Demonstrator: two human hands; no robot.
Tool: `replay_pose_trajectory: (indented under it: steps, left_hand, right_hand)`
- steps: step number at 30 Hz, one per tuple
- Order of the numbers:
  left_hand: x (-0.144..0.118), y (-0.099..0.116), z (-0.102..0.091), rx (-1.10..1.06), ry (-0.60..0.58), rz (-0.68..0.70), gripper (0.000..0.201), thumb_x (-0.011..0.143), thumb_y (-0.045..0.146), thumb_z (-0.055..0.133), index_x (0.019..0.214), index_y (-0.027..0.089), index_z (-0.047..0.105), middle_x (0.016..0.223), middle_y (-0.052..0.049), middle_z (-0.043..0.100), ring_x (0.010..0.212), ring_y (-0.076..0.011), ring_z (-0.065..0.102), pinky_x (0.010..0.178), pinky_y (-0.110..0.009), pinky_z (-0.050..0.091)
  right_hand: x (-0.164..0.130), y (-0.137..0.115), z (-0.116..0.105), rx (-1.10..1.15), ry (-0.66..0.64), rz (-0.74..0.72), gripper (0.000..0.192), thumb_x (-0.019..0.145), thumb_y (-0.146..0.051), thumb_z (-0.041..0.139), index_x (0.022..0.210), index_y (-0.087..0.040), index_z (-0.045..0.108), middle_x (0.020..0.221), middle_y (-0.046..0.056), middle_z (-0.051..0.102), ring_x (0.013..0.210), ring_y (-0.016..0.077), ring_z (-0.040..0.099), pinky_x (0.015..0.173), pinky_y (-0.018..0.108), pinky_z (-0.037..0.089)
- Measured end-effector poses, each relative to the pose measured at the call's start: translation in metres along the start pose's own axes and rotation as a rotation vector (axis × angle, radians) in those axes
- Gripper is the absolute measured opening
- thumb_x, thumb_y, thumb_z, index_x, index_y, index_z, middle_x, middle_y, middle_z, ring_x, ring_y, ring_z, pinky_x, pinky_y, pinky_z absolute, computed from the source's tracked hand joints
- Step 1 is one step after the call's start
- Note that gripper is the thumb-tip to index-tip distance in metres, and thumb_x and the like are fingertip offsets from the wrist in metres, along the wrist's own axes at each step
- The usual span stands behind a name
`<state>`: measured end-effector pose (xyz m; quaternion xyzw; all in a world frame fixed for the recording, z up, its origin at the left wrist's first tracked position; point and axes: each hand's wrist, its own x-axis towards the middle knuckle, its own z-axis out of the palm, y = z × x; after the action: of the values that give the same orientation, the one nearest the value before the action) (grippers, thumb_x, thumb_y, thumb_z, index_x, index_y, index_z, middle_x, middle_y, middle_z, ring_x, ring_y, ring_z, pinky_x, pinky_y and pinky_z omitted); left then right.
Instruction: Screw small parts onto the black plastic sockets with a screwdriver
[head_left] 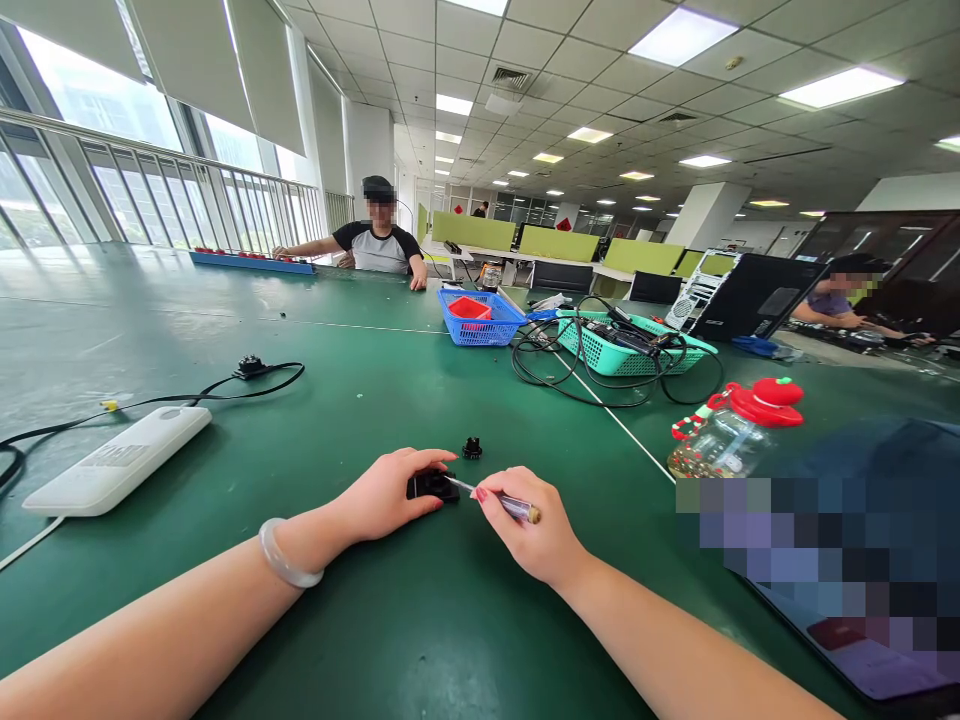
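My left hand [394, 492] is closed around a small flat black part [433, 486], holding it down on the green table. Between the fingers of my right hand [529, 520] is a screwdriver [517, 507] with a clear handle and a thin metal shaft. Its tip meets the black part at the right side, though the exact contact spot is too small to make out. Just beyond both hands a small black round piece [472, 448] rests by itself on the table. My left fingers cover some of the black part.
A white power strip [120, 460] with cables lies to the left. Ahead are a blue basket [480, 332] and a green basket [600, 352] with tangled black cables. A red-lidded jar [731, 440] and a dark screen [885, 640] stand right. Another person [379, 240] sits across the table.
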<state>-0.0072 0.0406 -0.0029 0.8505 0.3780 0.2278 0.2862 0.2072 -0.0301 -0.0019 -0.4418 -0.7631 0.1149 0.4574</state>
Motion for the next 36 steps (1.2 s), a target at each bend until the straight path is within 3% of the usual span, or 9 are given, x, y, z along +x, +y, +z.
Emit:
replay_pose_trajectory:
  steps: [4,7,10,13,16,21,27,30,36]
  left_hand:
    - [0.000,0.003,-0.003,-0.019,0.109,-0.002,0.043,0.076,0.039,0.066,0.117,0.027,0.063,0.115,-0.002,0.069,0.104,-0.0209,0.064,0.097,-0.036,0.051]
    - [0.000,0.005,-0.007,0.036,0.195,0.032,0.034,0.079,0.038,0.063,0.111,0.027,0.066,0.113,-0.002,0.070,0.106,-0.0211,0.062,0.098,-0.036,0.050]
    - [0.002,0.003,-0.008,0.098,0.248,-0.031,0.029,0.081,0.035,0.057,0.108,0.027,0.067,0.114,-0.002,0.069,0.111,-0.0225,0.059,0.101,-0.039,0.047]
    - [0.004,-0.006,-0.008,0.172,0.207,-0.148,0.029,0.082,0.032,0.052,0.106,0.026,0.067,0.115,-0.003,0.068,0.111,-0.0243,0.059,0.100,-0.042,0.047]
    - [0.006,-0.013,-0.008,0.228,0.183,-0.178,0.030,0.083,0.030,0.048,0.104,0.025,0.068,0.116,-0.004,0.068,0.112,-0.0254,0.059,0.102,-0.043,0.046]
    - [0.004,-0.008,-0.005,0.308,0.203,-0.161,0.038,0.087,0.052,0.043,0.094,0.023,0.067,0.105,-0.008,0.068,0.108,-0.0289,0.057,0.097,-0.048,0.047]
    - [-0.001,-0.002,0.003,0.284,0.059,0.020,0.058,0.082,0.052,0.057,0.133,0.025,0.047,0.141,-0.010,0.048,0.130,-0.0283,0.044,0.112,-0.047,0.038]
    - [-0.002,0.000,0.006,0.251,-0.016,0.049,0.061,0.084,0.047,0.056,0.139,0.026,0.041,0.144,-0.009,0.047,0.133,-0.0272,0.043,0.113,-0.046,0.036]
    - [-0.002,0.009,-0.003,0.183,-0.062,0.080,0.046,0.078,0.038,0.063,0.122,0.026,0.053,0.124,-0.007,0.061,0.121,-0.0277,0.051,0.111,-0.050,0.034]
  right_hand:
    - [-0.001,0.001,-0.003,0.085,-0.008,0.042,0.018,0.089,-0.027,0.054,0.079,-0.022,0.068,0.072,0.000,0.070,0.066,0.0143,0.062,0.066,0.026,0.048]
    - [-0.001,0.006,-0.005,0.175,0.092,0.089,0.021,0.090,-0.031,0.052,0.082,-0.021,0.068,0.073,0.002,0.068,0.066,0.0146,0.061,0.063,0.025,0.048]
    - [0.003,0.018,-0.006,0.161,0.173,0.224,0.022,0.089,-0.036,0.053,0.083,-0.020,0.068,0.075,0.003,0.067,0.065,0.0149,0.059,0.060,0.025,0.048]
    - [0.007,0.031,-0.004,0.150,0.185,0.345,0.022,0.086,-0.039,0.057,0.087,-0.021,0.069,0.085,0.005,0.069,0.073,0.0167,0.061,0.063,0.026,0.049]
    - [0.009,0.037,-0.003,0.176,0.169,0.381,0.024,0.085,-0.041,0.058,0.088,-0.021,0.070,0.088,0.006,0.069,0.076,0.0178,0.062,0.064,0.026,0.050]
    - [0.009,0.032,-0.001,0.212,0.091,0.415,0.026,0.084,-0.043,0.058,0.085,-0.020,0.070,0.084,0.005,0.069,0.071,0.0170,0.061,0.061,0.026,0.048]
    - [0.008,0.021,0.000,0.233,-0.032,0.393,0.026,0.085,-0.041,0.057,0.079,-0.020,0.070,0.073,0.002,0.067,0.063,0.0143,0.057,0.058,0.024,0.046]
    - [0.008,0.022,0.000,0.250,0.009,0.361,0.026,0.085,-0.040,0.056,0.079,-0.019,0.069,0.071,0.003,0.067,0.063,0.0149,0.058,0.058,0.025,0.047]
    - [0.009,0.034,0.000,0.252,0.152,0.411,0.032,0.085,-0.044,0.053,0.079,-0.017,0.069,0.063,0.004,0.064,0.053,0.0139,0.054,0.051,0.025,0.045]
